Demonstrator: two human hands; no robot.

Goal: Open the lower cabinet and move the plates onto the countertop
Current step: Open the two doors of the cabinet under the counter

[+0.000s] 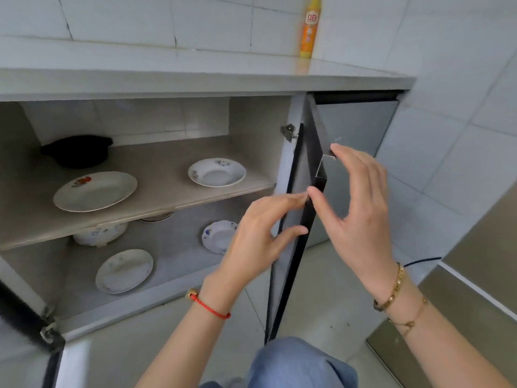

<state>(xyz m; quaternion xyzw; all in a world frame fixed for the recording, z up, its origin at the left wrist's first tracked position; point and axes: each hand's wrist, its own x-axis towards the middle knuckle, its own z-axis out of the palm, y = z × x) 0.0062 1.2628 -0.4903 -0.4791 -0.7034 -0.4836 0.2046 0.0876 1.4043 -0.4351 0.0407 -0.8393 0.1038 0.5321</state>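
The lower cabinet stands open. On its upper shelf point(156, 203) lie a large plate with a red pattern point(95, 191) and a smaller white plate point(216, 172). Below are a plate point(124, 271), a bowl point(100, 233) and a blue-patterned plate point(219, 236), which my left hand partly covers. The right door point(293, 247) is swung out, edge-on to me. My left hand point(260, 239) touches its edge with spread fingertips. Thumb and fingers of my right hand point(358, 208) span the door's handle point(321, 175). The grey countertop point(195, 79) runs above.
A black pot point(78, 151) sits at the back left of the upper shelf. An orange bottle point(310, 26) stands on the countertop by the tiled wall. The left door point(25, 317) hangs open at lower left. A closed door point(358, 127) is further right, and a brown panel point(475, 275).
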